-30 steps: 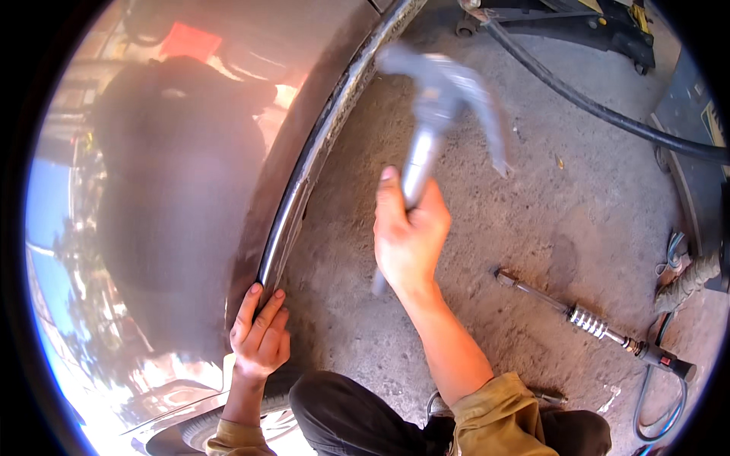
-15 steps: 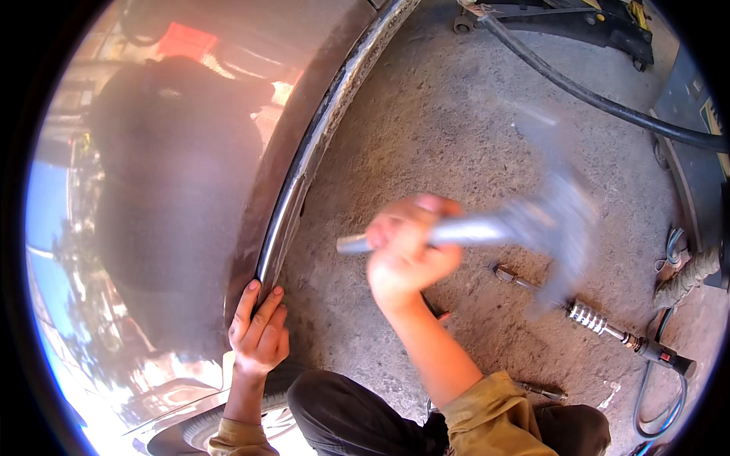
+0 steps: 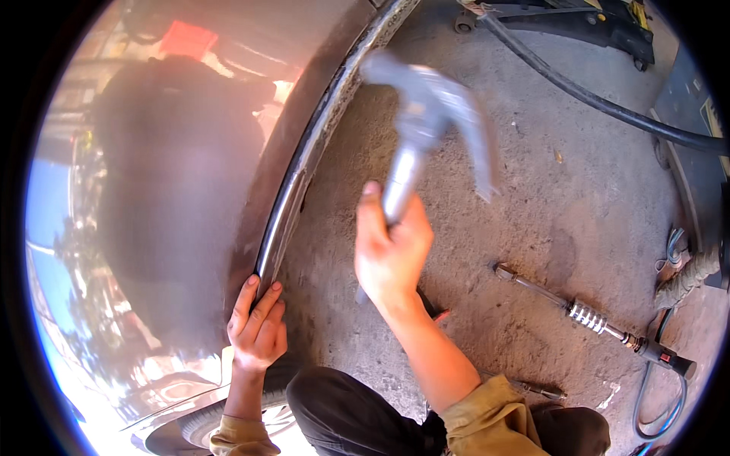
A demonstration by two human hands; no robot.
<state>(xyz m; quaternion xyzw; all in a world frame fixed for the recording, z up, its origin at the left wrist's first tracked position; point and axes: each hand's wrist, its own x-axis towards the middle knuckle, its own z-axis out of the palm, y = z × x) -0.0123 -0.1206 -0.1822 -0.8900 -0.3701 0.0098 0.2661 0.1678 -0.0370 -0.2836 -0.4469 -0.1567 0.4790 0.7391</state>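
My right hand (image 3: 394, 254) is closed round the metal handle of a claw hammer (image 3: 422, 121), raised above the floor. The hammer's striking face points left and lies over the far part of the car's bare metal sill edge (image 3: 281, 220) in this view; I cannot tell whether it touches. Its claw curves down on the right. My left hand (image 3: 258, 323) rests on the near end of that edge, index and middle fingers stretched along it and the others curled, holding nothing. To the left stands the glossy brownish car panel (image 3: 182, 228), full of reflections.
On the concrete floor at right lies a corded tool with a coil spring (image 3: 589, 315) and dark handle. A slim tool (image 3: 544, 391) lies near my right knee. A black hose (image 3: 570, 87) runs to a grey cabinet (image 3: 696, 159). A floor jack (image 3: 585, 30) stands far right; a wheel (image 3: 199, 429) is near left.
My right hand has swung the hammer, turning its head from the right up and left toward the sill edge. My left hand has stayed almost in place.
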